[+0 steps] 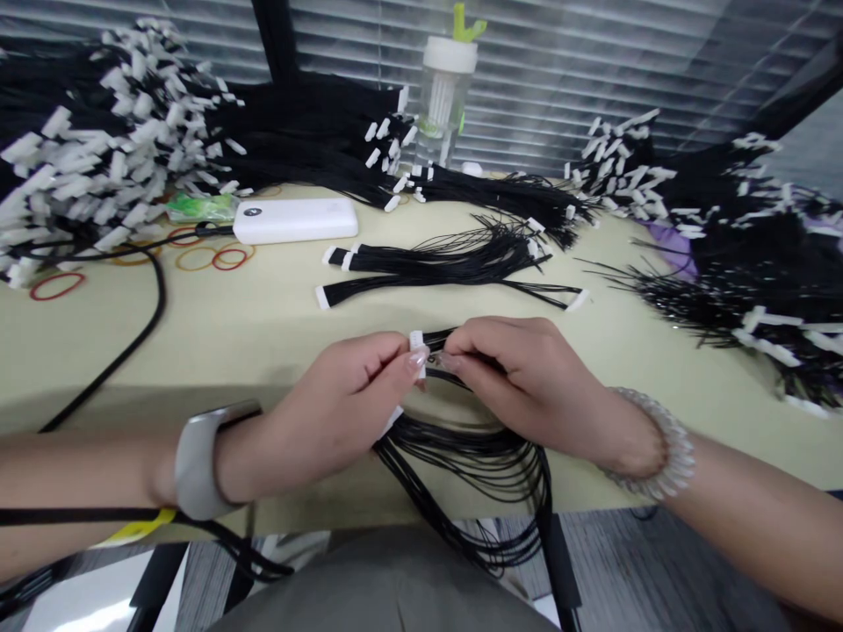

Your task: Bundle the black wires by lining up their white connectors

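Between the thumb and fingers of my left hand (pixel 349 386) is a small white connector (pixel 417 341), held upright over the table. My right hand (pixel 527 373) pinches a thin black wire close to the connector's right side; the wire's tip is partly hidden by the fingertips. Other black wires (pixel 440 338) run from the connector behind my right hand. Below my hands a looped bundle of black wires (pixel 474 439) hangs over the table's front edge, with a second white connector (pixel 393 420) at its left end, partly covered by my left hand.
Finished-looking wire bundles (pixel 421 261) lie just beyond my hands. Heaps of white-ended cables (pixel 132 149) fill the back left, with more cables (pixel 724 263) on the right. A white power bank (pixel 296 221), rubber bands (pixel 230 258) and a clear bottle (pixel 444 96) stand or lie behind.
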`<state>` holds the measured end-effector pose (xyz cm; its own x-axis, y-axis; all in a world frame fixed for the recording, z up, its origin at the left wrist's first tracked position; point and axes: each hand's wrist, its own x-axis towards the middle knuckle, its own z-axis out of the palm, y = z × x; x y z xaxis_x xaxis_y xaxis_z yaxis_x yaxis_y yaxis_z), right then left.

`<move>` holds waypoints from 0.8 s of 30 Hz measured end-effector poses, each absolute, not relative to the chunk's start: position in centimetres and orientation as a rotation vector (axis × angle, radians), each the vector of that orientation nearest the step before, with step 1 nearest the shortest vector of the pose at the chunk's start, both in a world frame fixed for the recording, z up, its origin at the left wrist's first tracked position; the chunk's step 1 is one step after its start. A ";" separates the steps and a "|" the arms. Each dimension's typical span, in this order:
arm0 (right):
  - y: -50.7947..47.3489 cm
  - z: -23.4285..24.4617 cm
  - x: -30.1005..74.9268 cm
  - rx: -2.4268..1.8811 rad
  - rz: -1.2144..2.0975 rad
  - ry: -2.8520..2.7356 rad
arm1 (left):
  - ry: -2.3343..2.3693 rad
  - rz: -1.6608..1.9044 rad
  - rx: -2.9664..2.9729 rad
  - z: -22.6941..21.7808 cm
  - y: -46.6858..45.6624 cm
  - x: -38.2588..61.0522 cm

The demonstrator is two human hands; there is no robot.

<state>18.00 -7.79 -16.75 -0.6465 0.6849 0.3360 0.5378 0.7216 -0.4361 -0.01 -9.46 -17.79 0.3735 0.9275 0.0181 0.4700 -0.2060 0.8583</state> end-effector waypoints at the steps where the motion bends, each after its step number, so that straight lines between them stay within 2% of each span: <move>1: -7.8 -16.8 18.0 -0.931 0.410 -2.445 | 1.226 0.717 1.821 -17.7 -9.5 0.0; 15: -8.1 -17.6 17.3 -0.849 0.387 -2.387 | 1.190 0.704 1.831 -17.8 -9.4 -0.2; 24: -6.8 -17.3 18.7 -1.092 0.206 -2.423 | 1.236 0.770 1.746 -18.2 -9.4 -0.3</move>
<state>18.69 -6.81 -17.30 -0.5718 0.7389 0.3564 0.6681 0.6715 -0.3204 -0.32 -9.36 -18.15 0.3245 0.9458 0.0134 0.4292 -0.1599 0.8889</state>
